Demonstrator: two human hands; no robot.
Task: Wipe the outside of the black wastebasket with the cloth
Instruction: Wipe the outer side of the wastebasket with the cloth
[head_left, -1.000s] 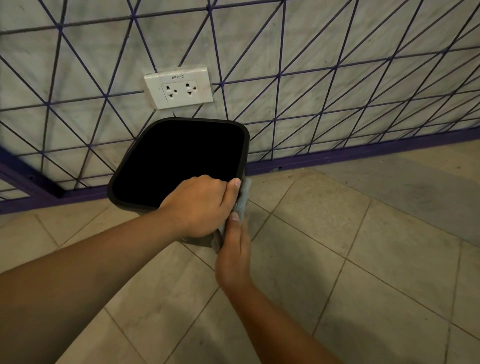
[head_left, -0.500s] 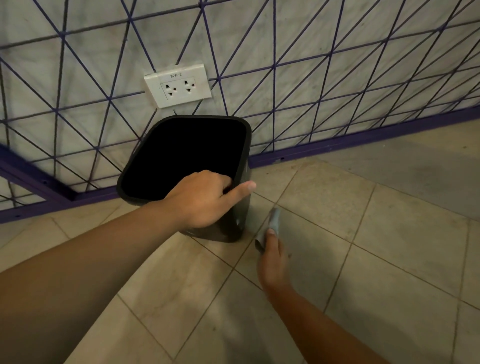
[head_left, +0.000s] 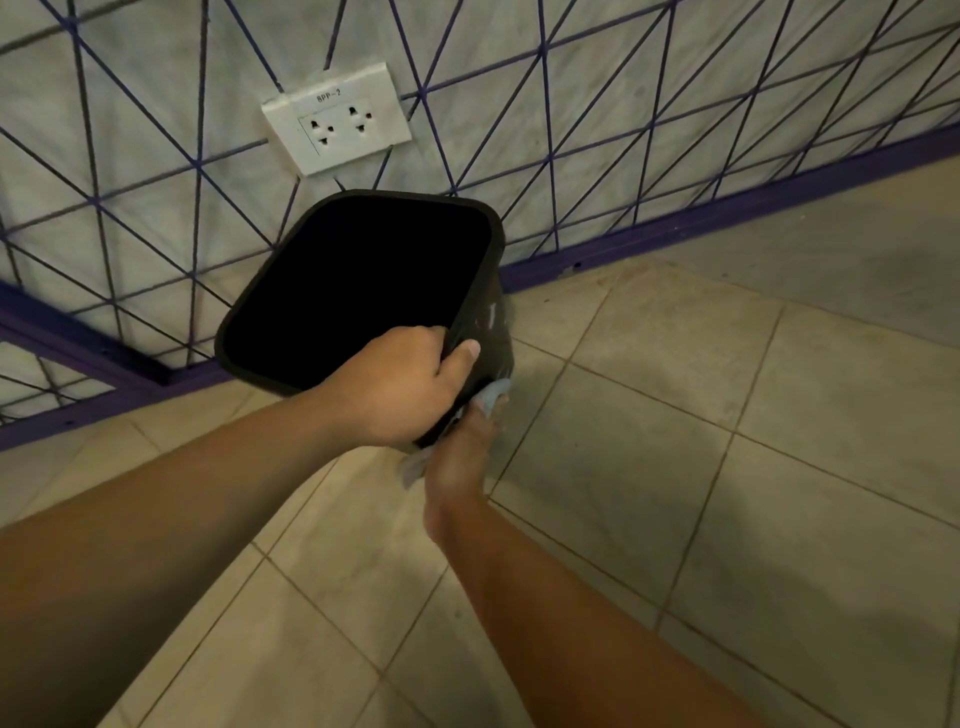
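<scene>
Wiping is resumed: the cloth (head_left: 492, 396) — off the bin half a second ago — is pressed low against its right wall by the right hand (head_left: 460, 457), fingers curled round it. The bin (head_left: 358, 291) stands on the floor by the wall, its near rim gripped by the left hand (head_left: 400, 387).

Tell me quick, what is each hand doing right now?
Left hand: closed, gripping the black wastebasket by its rim.
Right hand: closed, holding the cloth against the wastebasket's side.

Black wastebasket (head_left: 363, 291), pale blue cloth (head_left: 493, 396), white socket (head_left: 337, 124) (purple-lined wall (head_left: 675, 104)), beige tiles (head_left: 675, 415)
</scene>
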